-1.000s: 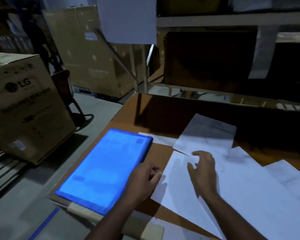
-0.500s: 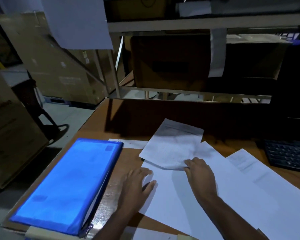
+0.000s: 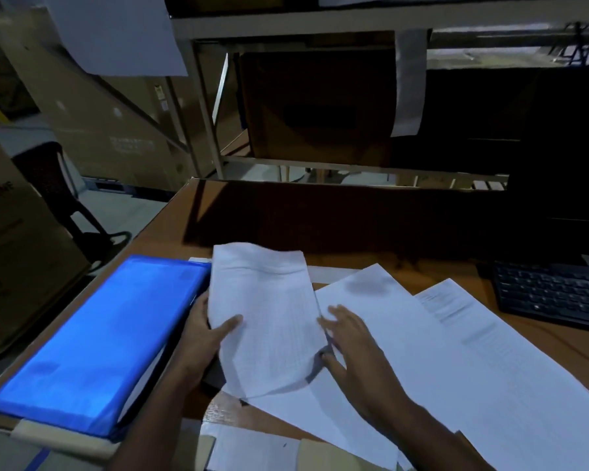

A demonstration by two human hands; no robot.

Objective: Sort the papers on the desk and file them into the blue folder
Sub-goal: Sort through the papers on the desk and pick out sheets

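A blue folder (image 3: 96,341) lies closed along the left edge of the wooden desk (image 3: 170,232). My left hand (image 3: 204,338) grips the left edge of a printed sheet (image 3: 269,317), thumb on top, and holds it lifted and curved above the desk. My right hand (image 3: 351,348) rests open, fingers spread, at the sheet's right edge, on a large white paper (image 3: 405,334). More white papers (image 3: 490,341) fan out to the right, partly overlapping each other.
A black keyboard (image 3: 551,294) sits at the desk's right, with a dark monitor behind it. Metal shelving with cardboard boxes (image 3: 317,103) stands behind the desk. A large box (image 3: 17,260) and a dark chair (image 3: 55,185) stand on the floor at left.
The printed sheet was lying flat under my right hand; my left hand has now taken its left edge and lifted it. My right hand slid to the sheet's right side.
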